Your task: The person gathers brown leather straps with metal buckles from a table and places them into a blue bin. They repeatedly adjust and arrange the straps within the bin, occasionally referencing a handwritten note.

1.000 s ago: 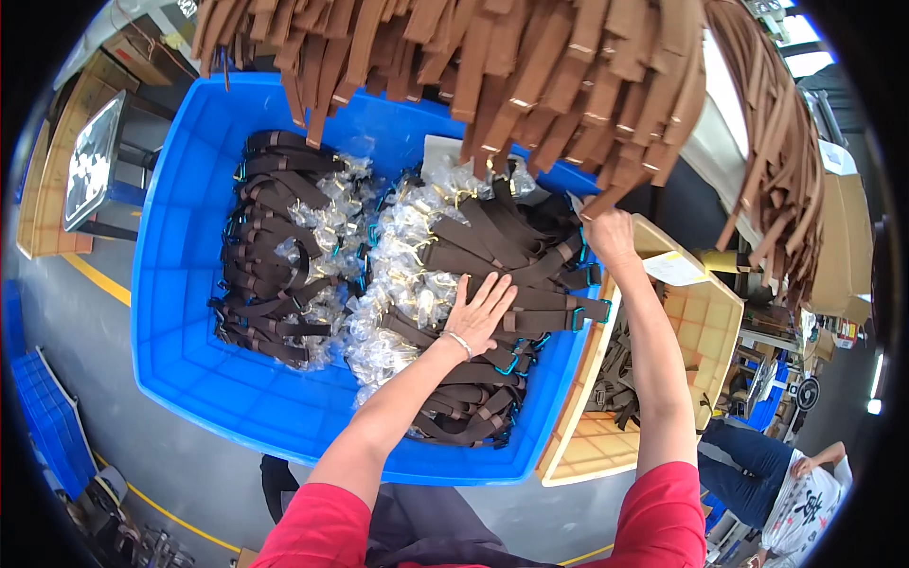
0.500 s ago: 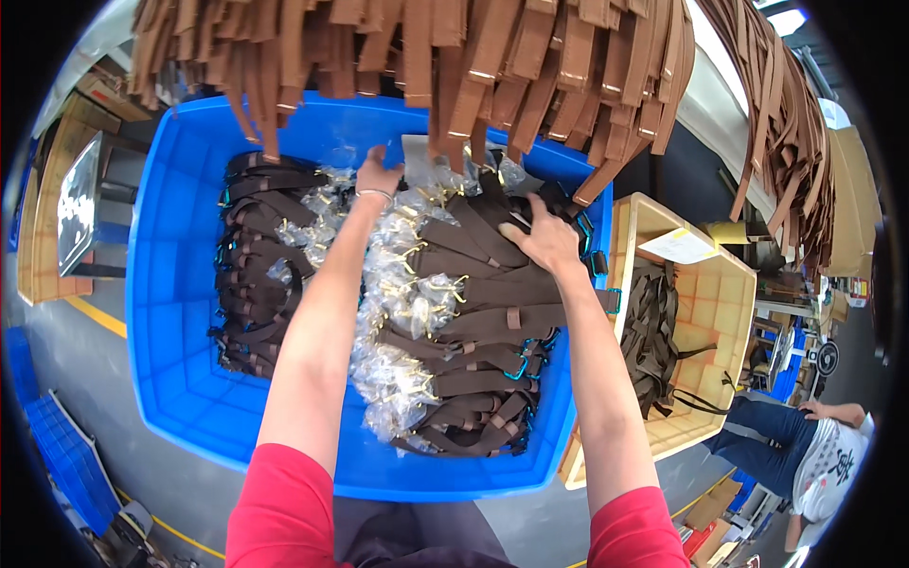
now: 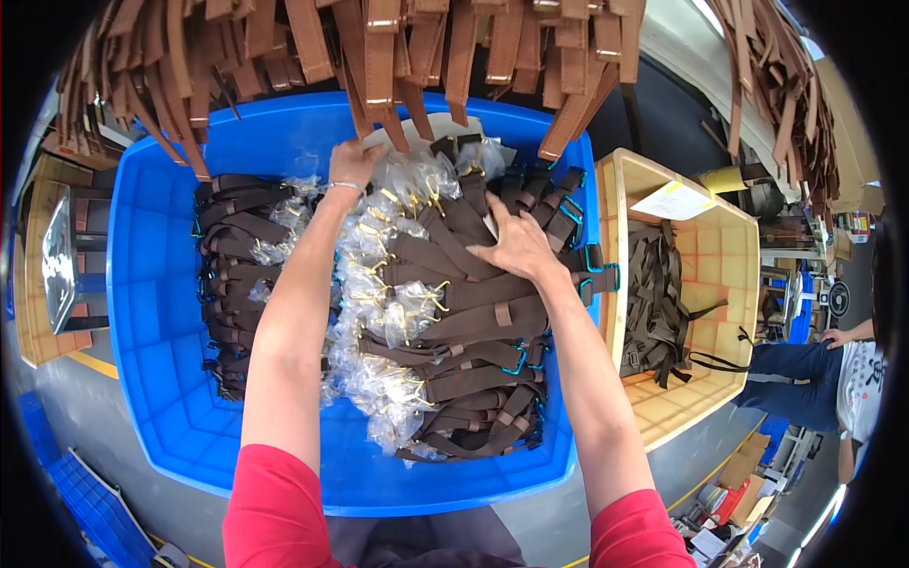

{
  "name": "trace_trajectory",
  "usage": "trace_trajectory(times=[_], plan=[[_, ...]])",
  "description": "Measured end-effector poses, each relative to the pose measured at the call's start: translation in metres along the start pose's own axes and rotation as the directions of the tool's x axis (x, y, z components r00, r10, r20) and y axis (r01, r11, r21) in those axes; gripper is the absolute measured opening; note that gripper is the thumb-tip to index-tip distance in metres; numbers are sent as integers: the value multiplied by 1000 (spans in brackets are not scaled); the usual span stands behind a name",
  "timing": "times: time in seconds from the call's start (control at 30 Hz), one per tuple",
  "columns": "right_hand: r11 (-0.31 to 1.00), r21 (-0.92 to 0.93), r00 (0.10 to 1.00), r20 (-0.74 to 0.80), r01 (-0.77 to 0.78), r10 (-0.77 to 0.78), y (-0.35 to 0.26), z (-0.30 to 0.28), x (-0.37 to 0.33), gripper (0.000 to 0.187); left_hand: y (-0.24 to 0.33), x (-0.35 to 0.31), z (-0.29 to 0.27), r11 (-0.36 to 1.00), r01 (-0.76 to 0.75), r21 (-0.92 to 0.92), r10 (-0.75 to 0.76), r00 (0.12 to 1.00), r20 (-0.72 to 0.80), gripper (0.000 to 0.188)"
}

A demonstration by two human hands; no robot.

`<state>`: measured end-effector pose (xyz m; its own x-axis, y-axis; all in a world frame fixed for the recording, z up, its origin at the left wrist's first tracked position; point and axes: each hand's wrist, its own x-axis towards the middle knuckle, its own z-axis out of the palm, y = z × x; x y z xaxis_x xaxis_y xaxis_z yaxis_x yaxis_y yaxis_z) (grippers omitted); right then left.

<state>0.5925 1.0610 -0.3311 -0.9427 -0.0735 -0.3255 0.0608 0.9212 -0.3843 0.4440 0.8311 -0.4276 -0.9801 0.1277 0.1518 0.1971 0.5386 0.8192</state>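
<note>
A large blue bin [image 3: 151, 303] holds brown webbing straps [image 3: 473, 293] with teal metal buckles, laid in layers. Clear plastic bags [image 3: 383, 327] with yellow ties are bunched at the strap ends down the middle. My left hand [image 3: 352, 163], a band on its wrist, is by the bin's far wall beside the bags; its fingers are curled, and what they hold is hidden. With thumb and fingers spread, my right hand [image 3: 519, 244] rests on the straps at the right. A pale sheet [image 3: 431, 128] lies behind the bags at the far side.
Many brown strips [image 3: 379, 57] hang over the bin's far edge. To the right stands a yellow bin [image 3: 715, 246] with dark straps and a paper on its rim. A person [image 3: 805, 379] is farther right. A blue crate [image 3: 80, 492] lies at lower left.
The view has shifted, so the bins and hanging strips sit differently in it. My right hand has come slightly nearer over the straps, fingers still spread. My left hand stays beside the bags.
</note>
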Motion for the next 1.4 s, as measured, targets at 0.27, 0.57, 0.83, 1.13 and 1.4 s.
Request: trace_trajectory(times=[0.27, 0.57, 0.83, 1.13, 1.4], plan=[[991, -53, 987, -97, 127, -131, -6, -2, -61, 77, 101, -49, -52, 869, -490, 71, 491, 871, 7, 9], [953, -253, 953, -205, 167, -222, -2, -12, -101, 66, 264, -59, -139, 578, -811, 89, 814, 566, -127, 14], [998, -56, 996, -84, 4, -8, -30, -64, -125, 85, 335, -28, -217, 810, -311, -496, 410, 907, 100, 14], [134, 942, 916, -333, 309, 223, -69, -171, -225, 97, 357, -33, -273, 680, 205, -704, 114, 919, 378, 23], [63, 992, 973, 98, -113, 211, -65, -185, -314, 35, 376, -57, -242, 744, 355, -566, -42, 870, 492, 20]])
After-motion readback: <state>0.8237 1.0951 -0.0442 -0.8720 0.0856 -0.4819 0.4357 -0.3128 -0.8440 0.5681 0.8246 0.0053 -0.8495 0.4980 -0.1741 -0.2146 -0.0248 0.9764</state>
